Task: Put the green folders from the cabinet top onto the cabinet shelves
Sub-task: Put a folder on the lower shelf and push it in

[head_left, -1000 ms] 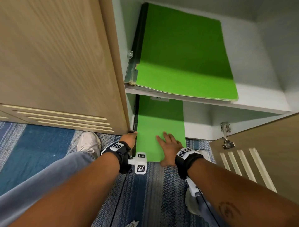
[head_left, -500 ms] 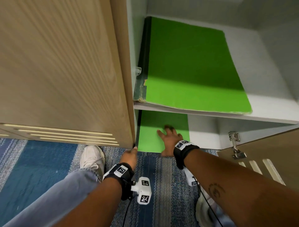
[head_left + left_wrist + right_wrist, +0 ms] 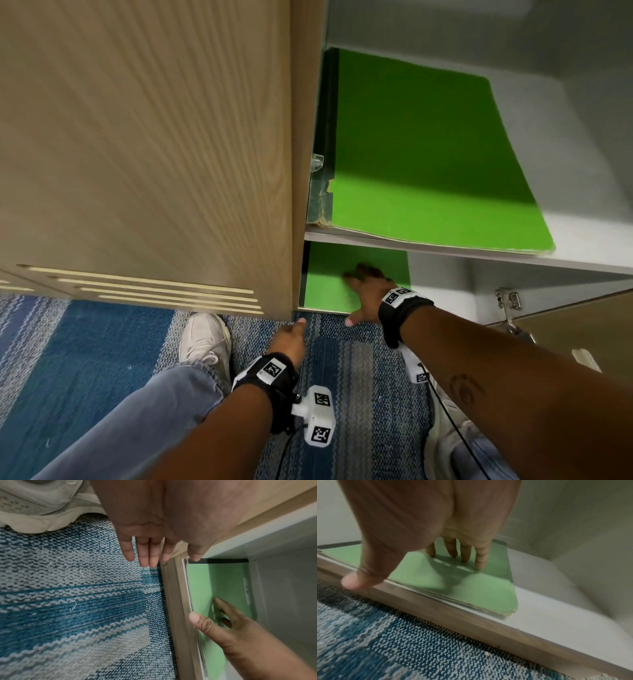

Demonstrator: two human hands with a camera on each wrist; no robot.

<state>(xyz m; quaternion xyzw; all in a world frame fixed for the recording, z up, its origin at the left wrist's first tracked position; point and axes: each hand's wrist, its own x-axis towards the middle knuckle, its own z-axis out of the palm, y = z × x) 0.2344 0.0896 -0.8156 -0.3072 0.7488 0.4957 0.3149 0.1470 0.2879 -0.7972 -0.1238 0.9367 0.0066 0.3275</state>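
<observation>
One green folder (image 3: 428,154) lies flat on the upper shelf (image 3: 582,246) of the open cabinet. A second green folder (image 3: 325,281) (image 3: 479,591) lies on the bottom shelf (image 3: 556,595), against the left wall. My right hand (image 3: 366,294) reaches under the upper shelf, with straight fingers (image 3: 481,559) pressing flat on this lower folder (image 3: 223,581) and the thumb stuck out over the shelf's front lip. My left hand (image 3: 291,339) hovers above the carpet just outside the cabinet; its fingers (image 3: 147,555) are straight and hold nothing.
An open wooden door (image 3: 154,154) stands at the left, right by my left hand. Another door (image 3: 565,329) with a metal hinge (image 3: 510,299) is at the right. A white shoe (image 3: 205,339) and a jeans leg rest on blue carpet (image 3: 102,359).
The lower folder has slid from overhanging the carpet to fully inside the bottom shelf under my right hand. My left hand let go of its left edge and drew back.
</observation>
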